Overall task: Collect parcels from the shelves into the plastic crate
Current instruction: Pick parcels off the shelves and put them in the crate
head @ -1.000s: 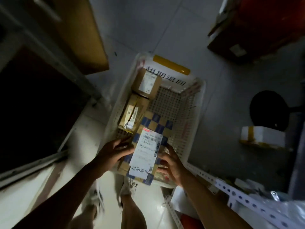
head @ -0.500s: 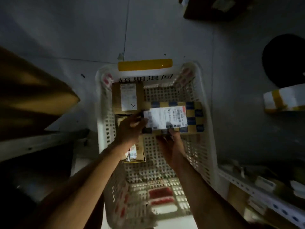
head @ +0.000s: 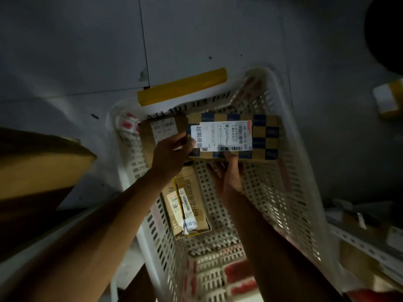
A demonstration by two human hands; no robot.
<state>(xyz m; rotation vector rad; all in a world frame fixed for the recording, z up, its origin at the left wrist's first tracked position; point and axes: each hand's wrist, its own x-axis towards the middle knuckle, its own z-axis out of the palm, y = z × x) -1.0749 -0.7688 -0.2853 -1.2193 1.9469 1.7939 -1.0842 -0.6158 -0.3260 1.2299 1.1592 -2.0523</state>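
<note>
1. Head view, looking steeply down into a white perforated plastic crate [head: 290,177] that is standing on a grey tiled floor [head: 72,51]; a yellow strip [head: 182,86] is lying along the crate's far rim.
2. Checkered parcel [head: 265,136], brown with dark blue squares, is lying across the far end of the crate, its white shipping label [head: 225,136] facing up.
3. Left hand [head: 169,155] is gripping the parcel's left end, its fingers [head: 182,138] curling round that edge and over the end of the label.
4. Right hand [head: 229,177] is reaching under the parcel's near edge with the palm turned up; the fingertips are hidden beneath the box, so how far they are closing cannot be told.
5. Square brown box [head: 161,129] with a white label is sitting in the far left corner of the crate, touching the checkered parcel and partly covered by the left hand.
6. Long taped carton [head: 187,203] is lying along the left wall of the crate, nearer the person.
7. Large cardboard box [head: 41,168] is showing at the left edge, outside the crate.
8. Slotted metal shelf rail [head: 368,243] is crossing the lower right corner.
</note>
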